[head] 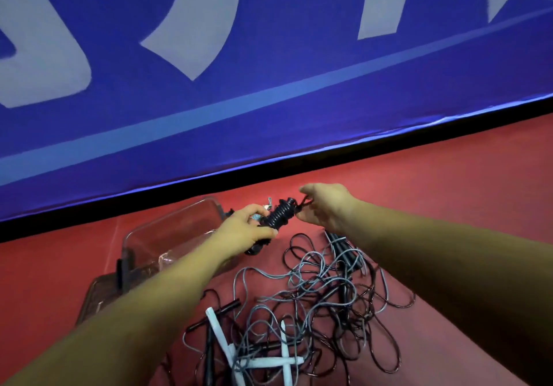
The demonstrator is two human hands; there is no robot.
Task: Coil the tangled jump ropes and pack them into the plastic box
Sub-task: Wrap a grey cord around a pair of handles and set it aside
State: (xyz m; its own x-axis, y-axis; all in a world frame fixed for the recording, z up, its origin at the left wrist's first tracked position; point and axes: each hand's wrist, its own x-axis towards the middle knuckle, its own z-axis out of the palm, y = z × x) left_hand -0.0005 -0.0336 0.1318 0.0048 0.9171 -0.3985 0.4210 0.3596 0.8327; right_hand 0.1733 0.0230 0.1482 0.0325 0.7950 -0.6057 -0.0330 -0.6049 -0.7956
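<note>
Head view, nearest first: a tangled pile (314, 311) of black and grey jump ropes lies on the red floor (449, 176), white handles (221, 337) among the loops. Beyond it, the left hand (248, 230) has its fingers curled round the lower end of a black coiled rope (279, 213). The right hand (326, 206) pinches the loose tail at the top. The clear plastic box (173, 236) sits open just left of the hands, partly behind the left forearm. A blue banner (269, 56) rises behind.

The step looks like finishing the wrap. The tail should go under the last turn while taut, with the left grip firm so the turns do not spring loose.
</note>
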